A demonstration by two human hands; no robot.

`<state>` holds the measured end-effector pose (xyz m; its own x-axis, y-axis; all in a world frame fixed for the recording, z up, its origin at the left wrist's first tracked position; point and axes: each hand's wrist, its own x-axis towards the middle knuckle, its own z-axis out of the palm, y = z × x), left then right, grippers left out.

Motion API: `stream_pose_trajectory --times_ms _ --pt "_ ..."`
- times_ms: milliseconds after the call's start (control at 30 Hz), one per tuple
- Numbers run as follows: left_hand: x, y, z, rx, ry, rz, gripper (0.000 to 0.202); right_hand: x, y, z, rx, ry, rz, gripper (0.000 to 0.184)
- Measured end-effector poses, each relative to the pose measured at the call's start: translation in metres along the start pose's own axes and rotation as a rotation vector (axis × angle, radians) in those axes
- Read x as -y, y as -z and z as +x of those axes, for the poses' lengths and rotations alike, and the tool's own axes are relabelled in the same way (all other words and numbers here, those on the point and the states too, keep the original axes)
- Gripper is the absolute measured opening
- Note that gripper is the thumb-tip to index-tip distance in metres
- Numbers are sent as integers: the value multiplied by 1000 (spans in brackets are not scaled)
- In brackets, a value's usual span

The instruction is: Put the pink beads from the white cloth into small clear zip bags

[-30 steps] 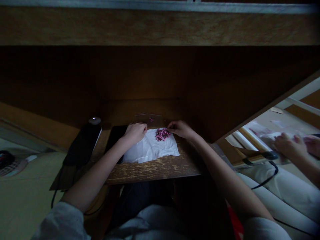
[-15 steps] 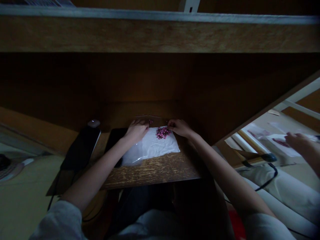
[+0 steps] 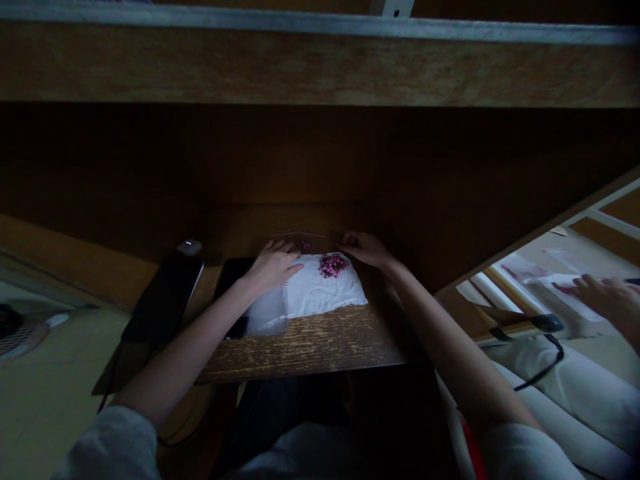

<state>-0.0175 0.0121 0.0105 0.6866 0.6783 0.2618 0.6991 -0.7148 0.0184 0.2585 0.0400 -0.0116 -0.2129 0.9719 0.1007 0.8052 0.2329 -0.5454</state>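
A pile of small pink and dark bead-like pieces (image 3: 333, 265) rests on a crumpled white cloth or paper (image 3: 320, 297) on the wooden desk. My left hand (image 3: 274, 268) lies over the white sheet's left side, fingers spread and thumb pointing toward the pile. Below it, a clear plastic bag (image 3: 267, 313) overlaps the sheet's left edge. Just behind the pile on the right, my right hand (image 3: 369, 249) has its fingers curled with tips together; whatever they pinch is too small and dark to make out. A few more pink pieces (image 3: 305, 245) sit behind the sheet.
A dark flat object (image 3: 233, 273) lies under my left wrist. Left of it are a dark slab with a pale edge (image 3: 163, 300) and a small glossy pale object (image 3: 189, 247). A shelf edge (image 3: 320, 70) crosses above. Another person's hand (image 3: 603, 297) works at far right.
My right hand has drawn back from the pile's edge to just behind it. My left thumb has spread away from the fingers, toward me. The view has shifted slightly.
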Motion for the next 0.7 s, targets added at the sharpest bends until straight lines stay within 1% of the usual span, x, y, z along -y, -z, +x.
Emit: stream_pose_trajectory --times_ms 67,133,300,433,500,567,633,700 --pt "1 3 5 -38 9 -14 24 -3 -2 7 -34 16 29 18" --pt "2 5 13 -51 55 -21 24 -6 -6 13 -22 44 49 16" --pt "8 5 38 73 182 -31 24 -6 -11 18 -10 54 45 12" --pt "9 -2 55 87 243 -54 27 1 -6 11 -13 76 126 17" --pt "8 -6 61 95 275 -64 31 7 0 5 41 111 196 21" --pt "6 -10 66 106 305 -71 32 14 5 -2 125 138 245 24" --pt "4 -13 70 110 331 -73 29 19 7 -6 218 148 257 26" --pt "2 -17 72 95 353 -70 26 22 5 -8 280 145 267 28"
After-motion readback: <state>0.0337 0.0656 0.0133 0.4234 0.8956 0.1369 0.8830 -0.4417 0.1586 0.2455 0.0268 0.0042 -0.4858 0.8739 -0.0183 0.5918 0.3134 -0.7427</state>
